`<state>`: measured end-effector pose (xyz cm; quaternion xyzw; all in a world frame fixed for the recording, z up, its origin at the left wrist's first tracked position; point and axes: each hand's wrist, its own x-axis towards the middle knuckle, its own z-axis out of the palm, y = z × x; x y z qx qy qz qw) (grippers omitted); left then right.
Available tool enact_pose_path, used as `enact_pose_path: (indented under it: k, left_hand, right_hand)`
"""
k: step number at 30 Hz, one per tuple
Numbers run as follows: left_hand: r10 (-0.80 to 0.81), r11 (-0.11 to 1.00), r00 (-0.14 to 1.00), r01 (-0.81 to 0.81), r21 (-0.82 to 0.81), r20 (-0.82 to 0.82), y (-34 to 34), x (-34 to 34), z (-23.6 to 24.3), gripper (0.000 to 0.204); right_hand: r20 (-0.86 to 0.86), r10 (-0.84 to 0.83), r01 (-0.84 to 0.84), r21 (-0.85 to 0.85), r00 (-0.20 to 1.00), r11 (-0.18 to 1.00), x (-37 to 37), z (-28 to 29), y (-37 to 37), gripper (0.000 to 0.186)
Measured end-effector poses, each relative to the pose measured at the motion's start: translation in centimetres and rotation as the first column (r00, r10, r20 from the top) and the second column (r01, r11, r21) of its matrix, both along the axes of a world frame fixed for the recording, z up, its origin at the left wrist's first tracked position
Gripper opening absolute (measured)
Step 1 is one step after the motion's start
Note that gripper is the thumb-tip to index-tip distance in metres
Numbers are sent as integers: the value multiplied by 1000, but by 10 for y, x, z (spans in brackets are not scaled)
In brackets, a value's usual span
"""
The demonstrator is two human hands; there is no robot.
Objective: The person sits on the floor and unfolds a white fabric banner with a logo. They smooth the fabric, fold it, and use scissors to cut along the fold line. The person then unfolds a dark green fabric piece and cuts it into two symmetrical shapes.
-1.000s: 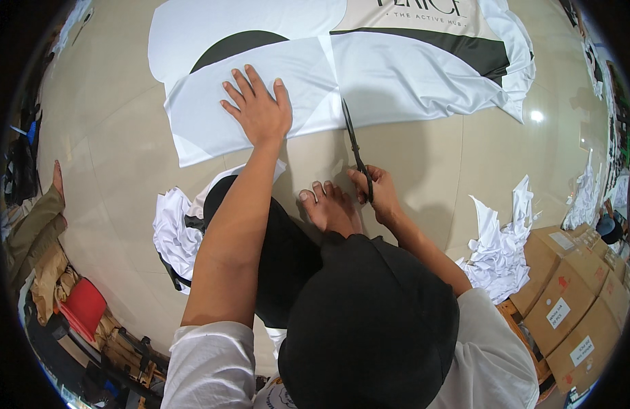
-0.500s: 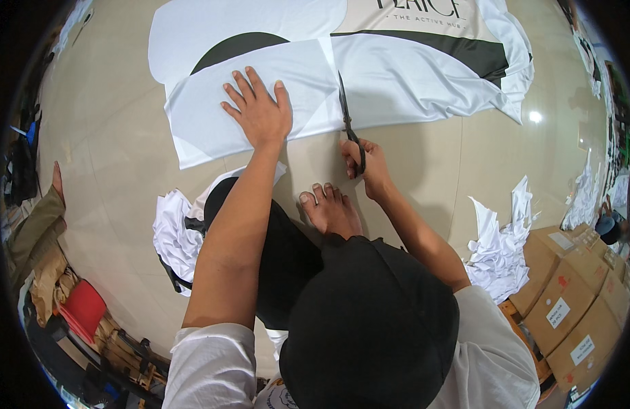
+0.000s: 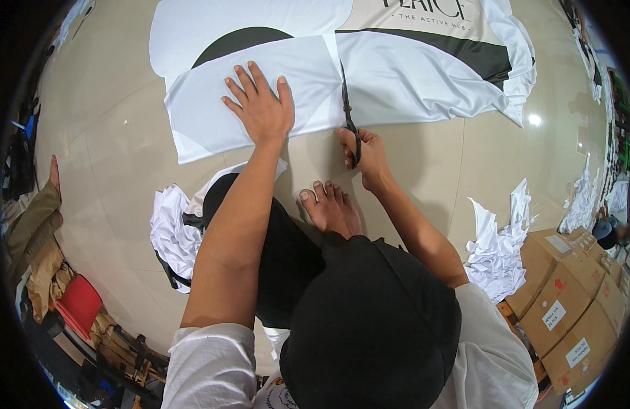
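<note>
A large white fabric sheet [image 3: 410, 85] with dark and beige printed areas lies spread over the tiled floor. My left hand [image 3: 264, 109] rests flat on its left part, fingers apart, pressing the cloth down. In my right hand [image 3: 366, 153] is a pair of black scissors [image 3: 347, 109], gripped by the handles. Their blades point away from me, along a slit between the left and right parts of the cloth. The blades look nearly closed. My bare foot [image 3: 332, 208] stands on the floor just below the fabric.
Crumpled white cloth [image 3: 175, 228] lies left of my knee, and white scraps [image 3: 495, 249] are heaped at the right. Cardboard boxes [image 3: 557, 307] are stacked at the lower right. A red item [image 3: 79, 307] sits at the lower left, below another person's leg [image 3: 32, 225].
The scissors and my right hand have shifted slightly away from me along the slit. My left hand stays flat on the cloth, moved only a little.
</note>
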<state>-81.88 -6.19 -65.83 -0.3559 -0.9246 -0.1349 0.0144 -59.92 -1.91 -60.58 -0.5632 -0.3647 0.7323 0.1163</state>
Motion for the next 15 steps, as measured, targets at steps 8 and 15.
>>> enact_pose_path:
  k: [8,15]
  left_hand:
    - [-5,1000,1000,5,-8,2,1,0,0,77]
    - [0,1000,1000,0,-16,-10,0,0,-1,77]
  right_hand:
    - [22,0,0,20,1000,1000,1,-8,-1,32]
    - [19,17,-17,34,1000,999,2,-8,-2,33]
